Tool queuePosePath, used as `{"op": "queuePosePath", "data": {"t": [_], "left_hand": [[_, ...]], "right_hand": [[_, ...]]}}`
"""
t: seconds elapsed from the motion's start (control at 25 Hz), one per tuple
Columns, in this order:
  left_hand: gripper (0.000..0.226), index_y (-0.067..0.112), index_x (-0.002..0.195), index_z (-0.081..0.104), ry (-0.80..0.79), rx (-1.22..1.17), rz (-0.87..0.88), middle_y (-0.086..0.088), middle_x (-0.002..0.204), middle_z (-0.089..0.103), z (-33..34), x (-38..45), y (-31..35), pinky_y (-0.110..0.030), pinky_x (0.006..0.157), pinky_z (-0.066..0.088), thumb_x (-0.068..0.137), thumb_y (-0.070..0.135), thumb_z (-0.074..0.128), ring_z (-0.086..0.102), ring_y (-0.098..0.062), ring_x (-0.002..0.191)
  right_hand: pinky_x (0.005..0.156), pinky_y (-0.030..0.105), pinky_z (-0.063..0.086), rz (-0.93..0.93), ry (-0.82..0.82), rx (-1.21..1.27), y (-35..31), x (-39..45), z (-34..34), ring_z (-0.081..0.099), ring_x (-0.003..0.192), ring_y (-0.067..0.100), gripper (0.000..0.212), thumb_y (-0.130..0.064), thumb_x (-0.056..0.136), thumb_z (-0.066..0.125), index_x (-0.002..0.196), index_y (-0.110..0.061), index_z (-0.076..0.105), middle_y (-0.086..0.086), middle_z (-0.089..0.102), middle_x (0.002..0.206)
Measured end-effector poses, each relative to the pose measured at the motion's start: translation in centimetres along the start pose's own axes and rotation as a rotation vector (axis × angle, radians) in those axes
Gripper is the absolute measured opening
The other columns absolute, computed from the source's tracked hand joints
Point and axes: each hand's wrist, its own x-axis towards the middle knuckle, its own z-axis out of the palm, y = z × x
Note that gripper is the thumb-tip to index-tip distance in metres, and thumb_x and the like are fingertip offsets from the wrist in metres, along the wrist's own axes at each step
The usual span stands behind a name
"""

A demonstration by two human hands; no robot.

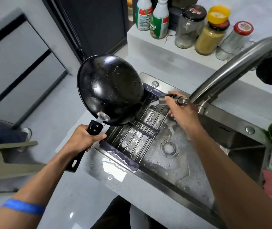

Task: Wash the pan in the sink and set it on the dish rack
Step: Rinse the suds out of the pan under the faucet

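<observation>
Sudsy sink (pixel 241 141) below. I've got the black pan (pixel 109 90) tipped bottom-up over the dish rack (pixel 137 131) at the sink's left end, left hand (pixel 84 139) wrapped round its handle, right hand (pixel 180 109) gripping the faucet's spray head (pixel 163 100).

A pale grey speckled stone countertop (pixel 75 200) runs along the near edge. At its far edge a raised white ledge (pixel 150 47) meets a white wall (pixel 256 7). Left, glossy grey floor tiles (pixel 49 116) reflect light beside white cabinet panels with black trim (pixel 16 52).
</observation>
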Motion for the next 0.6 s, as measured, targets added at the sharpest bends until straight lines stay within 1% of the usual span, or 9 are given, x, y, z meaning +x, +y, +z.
{"op": "queuePosePath", "data": {"t": [0.04,0.08,0.2,0.24,0.32,0.4,0.48,0.56,0.6], "left_hand": [[0.041,0.007,0.062,0.046,-0.002,-0.008,0.006,-0.009,0.049,0.038,-0.1,0.1,-0.1,-0.024,0.039,0.031,0.075,0.019,0.083,0.033,-0.02,0.041],[0.043,0.009,0.06,0.044,-0.004,-0.013,0.008,-0.009,0.049,0.038,-0.2,0.2,-0.1,-0.024,0.039,0.031,0.075,0.018,0.083,0.033,-0.02,0.04],[0.044,0.011,0.057,0.044,-0.003,-0.016,0.019,-0.005,0.045,0.039,-0.7,0.2,0.1,-0.023,0.039,0.03,0.076,0.016,0.082,0.034,-0.018,0.038],[0.042,0.01,0.057,0.045,-0.008,-0.015,0.022,-0.005,0.044,0.039,-0.8,0.2,0.1,-0.023,0.038,0.03,0.077,0.016,0.082,0.034,-0.018,0.037],[0.039,0.007,0.06,0.048,-0.026,-0.013,0.029,-0.006,0.044,0.039,-1.1,0.1,0.2,-0.022,0.038,0.031,0.077,0.017,0.082,0.034,-0.018,0.036],[0.038,0.007,0.06,0.049,-0.042,-0.017,0.031,-0.007,0.046,0.039,-1.1,0.2,0.0,-0.023,0.038,0.032,0.077,0.016,0.082,0.035,-0.018,0.037],[0.038,0.007,0.06,0.049,-0.056,-0.024,0.038,-0.009,0.048,0.038,-0.6,0.1,-0.4,-0.024,0.038,0.033,0.076,0.016,0.082,0.035,-0.019,0.039],[0.036,0.009,0.058,0.052,-0.069,-0.026,0.031,-0.009,0.05,0.039,0.3,-0.1,-0.5,-0.025,0.039,0.034,0.076,0.017,0.082,0.036,-0.019,0.041],[0.036,0.015,0.054,0.054,-0.073,-0.027,0.024,-0.009,0.05,0.039,0.7,-0.1,-0.5,-0.025,0.039,0.034,0.076,0.017,0.082,0.036,-0.019,0.041]], "right_hand": [[0.058,0.024,0.053,-0.003,0.019,0.011,-0.2,0.5,0.1,0.066,0.066,0.014,0.018,-0.036,0.099,0.058,0.086,-0.048,0.058,-0.008,0.067,0.074],[0.058,0.026,0.053,-0.005,0.035,0.019,-0.4,0.9,0.2,0.063,0.064,0.014,0.022,-0.033,0.099,0.059,0.084,-0.048,0.058,-0.011,0.067,0.071],[0.065,0.042,0.053,0.006,0.039,0.0,-0.5,1.4,1.0,0.06,0.065,0.017,0.024,-0.028,0.099,0.06,0.084,-0.046,0.059,-0.016,0.07,0.067],[0.065,0.047,0.054,0.009,0.047,-0.004,-0.3,1.5,1.2,0.06,0.065,0.019,0.023,-0.028,0.099,0.06,0.084,-0.046,0.06,-0.011,0.072,0.068],[0.066,0.054,0.056,0.013,0.077,-0.005,0.0,1.5,1.1,0.059,0.065,0.023,0.025,-0.028,0.098,0.061,0.082,-0.047,0.06,0.006,0.072,0.074],[0.066,0.053,0.057,0.018,0.087,-0.03,0.8,1.5,0.6,0.06,0.063,0.022,0.026,-0.029,0.097,0.063,0.081,-0.049,0.06,0.006,0.071,0.075],[0.064,0.048,0.057,0.023,0.096,-0.057,2.0,1.4,0.1,0.061,0.061,0.019,0.023,-0.029,0.096,0.064,0.08,-0.045,0.062,0.008,0.072,0.076],[0.057,0.04,0.055,0.024,0.118,-0.074,3.1,0.9,-0.6,0.061,0.055,0.014,0.017,-0.027,0.096,0.065,0.083,-0.038,0.065,0.008,0.071,0.071],[0.054,0.035,0.053,0.032,0.133,-0.067,3.5,0.7,-1.0,0.061,0.051,0.009,0.015,-0.027,0.096,0.066,0.085,-0.037,0.067,0.002,0.07,0.067]]}}
